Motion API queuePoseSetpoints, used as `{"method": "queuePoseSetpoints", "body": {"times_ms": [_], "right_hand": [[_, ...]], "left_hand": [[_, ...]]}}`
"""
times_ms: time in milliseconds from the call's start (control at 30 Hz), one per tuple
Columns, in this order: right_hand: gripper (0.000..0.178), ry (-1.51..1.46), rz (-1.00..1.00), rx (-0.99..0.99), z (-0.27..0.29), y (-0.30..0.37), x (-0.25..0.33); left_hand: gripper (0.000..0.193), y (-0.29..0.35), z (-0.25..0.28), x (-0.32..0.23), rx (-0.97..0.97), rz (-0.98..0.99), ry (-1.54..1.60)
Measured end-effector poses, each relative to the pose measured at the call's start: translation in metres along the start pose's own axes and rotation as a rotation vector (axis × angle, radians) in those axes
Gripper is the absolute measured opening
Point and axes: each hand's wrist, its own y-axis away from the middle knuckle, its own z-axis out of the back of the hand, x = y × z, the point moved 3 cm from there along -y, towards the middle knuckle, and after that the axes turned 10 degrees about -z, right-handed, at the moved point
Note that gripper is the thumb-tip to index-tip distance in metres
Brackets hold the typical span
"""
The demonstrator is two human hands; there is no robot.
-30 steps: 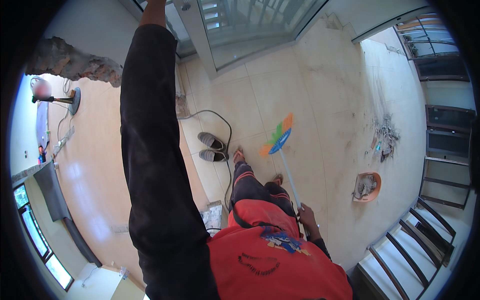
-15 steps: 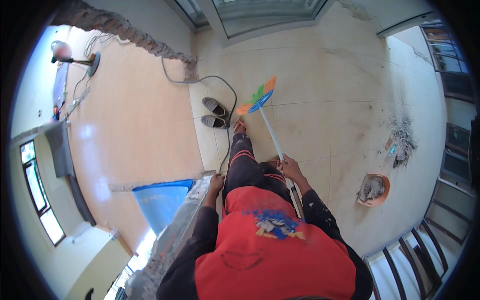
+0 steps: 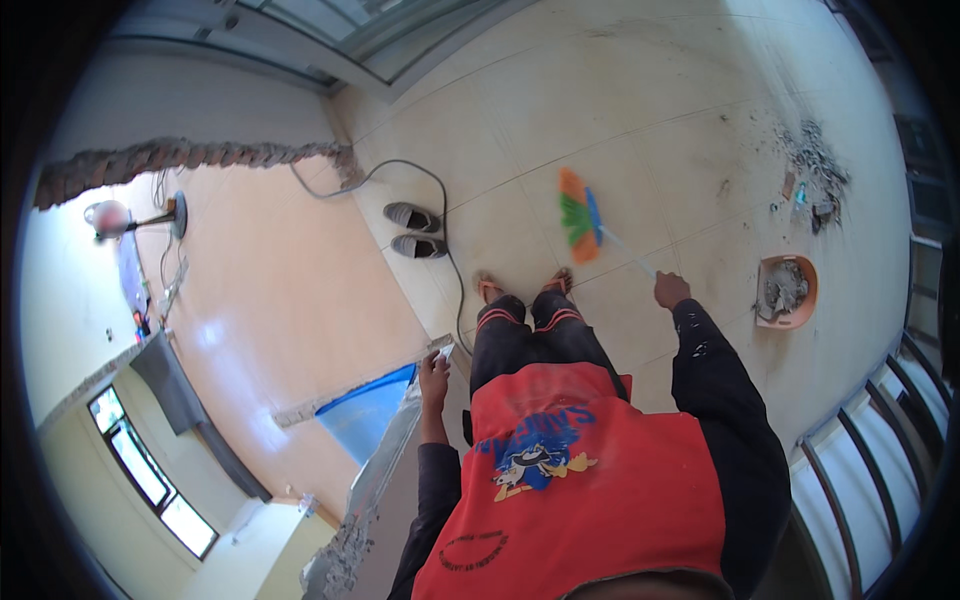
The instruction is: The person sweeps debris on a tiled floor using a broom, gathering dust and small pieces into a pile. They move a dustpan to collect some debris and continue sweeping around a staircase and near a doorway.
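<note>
My right hand [image 3: 672,290] is closed around the pale handle of a broom [image 3: 580,218], out to the right of my legs. Its blue head has orange and green bristles, a little blurred, above the floor tiles just right of my feet. My left hand [image 3: 433,385] is beside the broken end of a low wall [image 3: 345,530]. Its fingers are closed on a small white piece [image 3: 444,352], too small to name.
An orange tub [image 3: 806,300] holds grey rubble; a rubble pile [image 3: 818,170] lies beyond it. Grey shoes [image 3: 412,216] stand near a dark cable [image 3: 440,185]. A blue sheet [image 3: 370,405] is left of the wall. Farther left stands a fan [image 3: 178,216]. Railings [image 3: 865,480] edge the right.
The broom and my right hand have swung to the right. My feet are now side by side. The view has turned, and a white piece now shows at my left fingers.
</note>
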Motion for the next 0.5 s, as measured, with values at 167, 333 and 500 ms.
{"method": "queuePoseSetpoints", "body": {"times_ms": [167,333,500], "right_hand": [[0.025,-0.121,-0.312,-0.171,0.005,-0.002,-0.063],[0.044,-0.619,-0.597,-0.126,-0.029,0.05,-0.052],[0.036,-1.806,-0.991,0.0,-0.061,0.148,0.045]], "left_hand": [[0.032,-0.016,-0.002,0.028,0.161,0.076,-0.192],[0.033,-0.088,-0.002,0.0,0.356,-0.025,-0.391],[0.03,-0.226,-0.017,-0.066,0.545,-0.016,-0.588]]}}
